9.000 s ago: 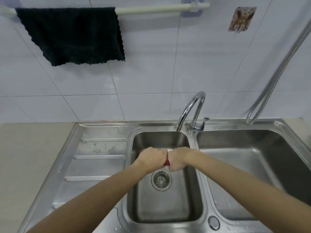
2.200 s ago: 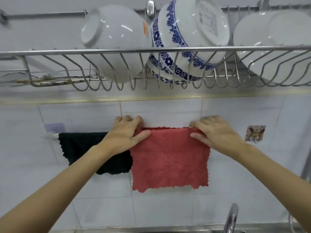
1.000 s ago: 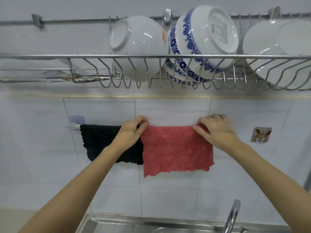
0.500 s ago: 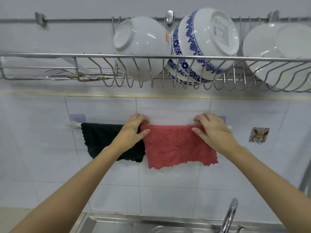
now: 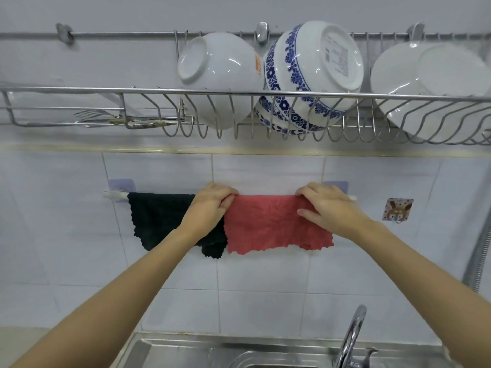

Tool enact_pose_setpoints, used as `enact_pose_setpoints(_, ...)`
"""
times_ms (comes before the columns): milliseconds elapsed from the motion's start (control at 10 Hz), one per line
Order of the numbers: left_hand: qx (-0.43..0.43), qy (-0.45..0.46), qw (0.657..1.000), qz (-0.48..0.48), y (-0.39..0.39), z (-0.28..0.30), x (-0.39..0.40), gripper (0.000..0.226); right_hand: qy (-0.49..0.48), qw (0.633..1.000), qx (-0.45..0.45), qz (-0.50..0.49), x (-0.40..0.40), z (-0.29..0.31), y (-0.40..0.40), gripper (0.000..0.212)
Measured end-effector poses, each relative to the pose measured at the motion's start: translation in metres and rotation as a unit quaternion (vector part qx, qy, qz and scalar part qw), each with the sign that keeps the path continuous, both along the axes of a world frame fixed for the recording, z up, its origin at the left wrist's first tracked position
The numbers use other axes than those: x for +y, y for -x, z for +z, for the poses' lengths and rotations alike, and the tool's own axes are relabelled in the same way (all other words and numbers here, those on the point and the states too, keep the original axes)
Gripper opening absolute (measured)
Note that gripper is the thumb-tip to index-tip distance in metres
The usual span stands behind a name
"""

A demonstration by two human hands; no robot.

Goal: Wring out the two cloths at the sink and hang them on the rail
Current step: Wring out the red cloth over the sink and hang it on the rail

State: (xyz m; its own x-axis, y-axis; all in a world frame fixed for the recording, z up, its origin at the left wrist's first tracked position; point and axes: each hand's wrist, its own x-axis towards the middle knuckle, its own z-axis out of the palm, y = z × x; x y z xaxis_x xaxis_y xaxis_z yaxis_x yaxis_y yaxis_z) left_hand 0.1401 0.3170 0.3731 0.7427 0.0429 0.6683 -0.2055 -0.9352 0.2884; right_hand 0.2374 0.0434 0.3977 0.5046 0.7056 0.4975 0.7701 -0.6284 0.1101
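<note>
A red cloth (image 5: 268,227) hangs folded over the white rail (image 5: 115,194) on the tiled wall. My left hand (image 5: 211,205) pinches its top left corner at the rail. My right hand (image 5: 328,207) grips its top right corner, thumb on the front of the cloth. A black cloth (image 5: 159,221) hangs on the same rail just left of the red one, partly hidden by my left forearm. The rail's right end peeks out past my right hand.
A wire dish rack (image 5: 239,94) holding white and blue-patterned bowls (image 5: 310,73) juts out from the wall above the rail. A steel sink (image 5: 186,349) and tap (image 5: 350,338) lie below. A hose (image 5: 481,251) hangs at the right, near a wall hook (image 5: 397,209).
The red cloth went from wrung over the sink to draped on the rail. In the last second both hands stayed at its top corners; the front flap hangs shorter and the view dipped slightly.
</note>
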Motion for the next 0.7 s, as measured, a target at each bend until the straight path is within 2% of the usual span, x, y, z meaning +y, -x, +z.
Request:
enact_pose_setpoints(200, 0.006, -0.074, 0.997, 0.018, 0.017, 0.013, -0.012, 0.025, -0.039, 0.999, -0.019, -0.02, -0.005, 0.004, 0.019, 0.039)
enact_pose_setpoints(300, 0.018, -0.098, 0.995, 0.018, 0.033, 0.027, -0.018, 0.023, -0.067, 0.997, 0.012, -0.035, -0.017, 0.007, 0.024, 0.036)
enact_pose_setpoints(500, 0.128, -0.102, 0.985, 0.049, 0.074, 0.041, -0.031, 0.022, -0.08, 0.995, 0.013, -0.049, -0.041, 0.014, 0.048, 0.03)
enact_pose_setpoints(600, 0.197, -0.098, 0.972, 0.078, 0.093, 0.041, -0.039, 0.031, -0.06, 0.995, 0.035, -0.071, -0.044, 0.014, 0.066, 0.031)
enact_pose_setpoints(700, 0.243, -0.115, 0.957, 0.113, 0.111, 0.044, -0.044, 0.037, -0.015, 0.995, 0.018, -0.095, -0.036, 0.017, 0.086, 0.037)
